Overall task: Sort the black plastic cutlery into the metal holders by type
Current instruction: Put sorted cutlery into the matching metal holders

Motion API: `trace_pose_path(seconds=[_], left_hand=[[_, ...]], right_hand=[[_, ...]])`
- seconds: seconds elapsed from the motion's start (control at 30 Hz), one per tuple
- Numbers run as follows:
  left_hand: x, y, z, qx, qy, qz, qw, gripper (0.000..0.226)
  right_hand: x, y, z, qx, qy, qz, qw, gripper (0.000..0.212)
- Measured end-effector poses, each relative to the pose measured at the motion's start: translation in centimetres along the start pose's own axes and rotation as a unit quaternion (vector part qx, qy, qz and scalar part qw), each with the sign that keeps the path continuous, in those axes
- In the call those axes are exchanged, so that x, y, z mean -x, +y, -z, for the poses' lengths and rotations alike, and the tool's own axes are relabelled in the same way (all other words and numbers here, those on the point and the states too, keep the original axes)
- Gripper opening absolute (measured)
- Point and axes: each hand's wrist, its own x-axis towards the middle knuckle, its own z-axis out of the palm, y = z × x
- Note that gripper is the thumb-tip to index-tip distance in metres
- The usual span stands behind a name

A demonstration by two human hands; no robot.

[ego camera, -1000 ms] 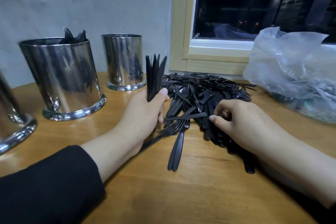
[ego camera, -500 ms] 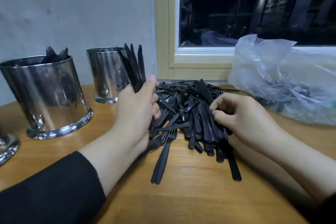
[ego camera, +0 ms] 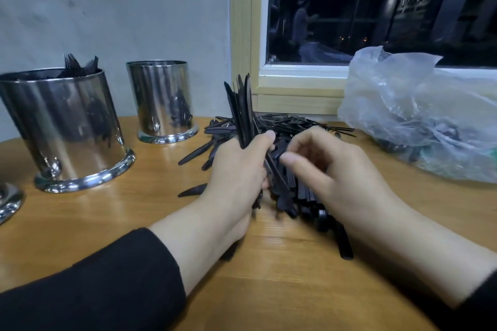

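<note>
My left hand (ego camera: 236, 172) grips an upright bundle of black plastic knives (ego camera: 242, 110), their tips pointing up. Right beside it, my right hand (ego camera: 330, 169) has its fingers curled down into the loose pile of black cutlery (ego camera: 293, 126) on the wooden table; whether it pinches a piece is hidden. A large metal holder (ego camera: 64, 129) at the left has forks sticking out of its top. Behind it to the right stands a smaller metal holder (ego camera: 161, 99). Only the base of a third holder (ego camera: 8, 204) shows at the left edge.
A crumpled clear plastic bag (ego camera: 419, 115) with more dark cutlery lies at the right, under the window frame (ego camera: 242, 35). Bare wooden table (ego camera: 134, 223) lies in front of the holders and near me.
My left hand with the knife bundle has come back over the pile, next to my right hand. My right hand's fingers have moved towards the bundle.
</note>
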Motion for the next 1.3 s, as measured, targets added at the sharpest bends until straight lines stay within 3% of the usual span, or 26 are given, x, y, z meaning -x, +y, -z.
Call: trace_pose_path(seconds=[0.07,0.17,0.27,0.37,0.53,0.7,0.83,1.03,1.2,1.3], left_hand=[[-0.3,0.2,0.4,-0.026,0.017,-0.006,0.999,0.03],[-0.2,0.5,0.6,-0.015,0.025,-0.018,0.999,0.034],[0.1,1.0,0.4,0.036,0.021,-0.016,0.999,0.025],[0.1,0.7,0.5,-0.01,0.005,-0.047,0.999,0.022],[0.2,0.6,0.6,-0.024,-0.013,-0.051,0.998,0.014],[0.1,0.3,0.6,-0.032,-0.017,-0.047,0.998,0.014],[0.1,0.2,0.6,-0.032,-0.014,-0.045,0.998,0.013],[0.1,0.3,0.6,-0.023,-0.017,-0.037,0.999,0.012],[0.0,0.0,0.6,-0.021,-0.021,-0.043,0.999,0.014],[-0.1,0.0,0.7,-0.005,-0.013,-0.036,0.999,0.024]], right_hand=[[-0.3,1.2,0.6,0.087,0.036,-0.05,0.994,0.025],[-0.4,2.7,1.2,0.244,-0.023,-0.131,0.961,0.041],[-0.3,3.2,0.8,0.307,-0.066,-0.18,0.932,0.049],[-0.3,2.8,0.4,0.333,-0.08,-0.203,0.917,0.05],[-0.4,2.6,0.6,0.328,-0.078,-0.221,0.915,0.026],[-0.5,2.4,0.7,0.34,-0.09,-0.224,0.909,0.044],[-0.5,2.0,0.8,0.346,-0.092,-0.224,0.906,0.027],[-0.5,2.0,1.0,0.336,-0.101,-0.24,0.905,0.027],[-0.6,2.5,1.4,0.287,-0.082,-0.258,0.919,0.023],[-0.7,2.5,1.9,0.212,-0.032,-0.242,0.946,0.02]])
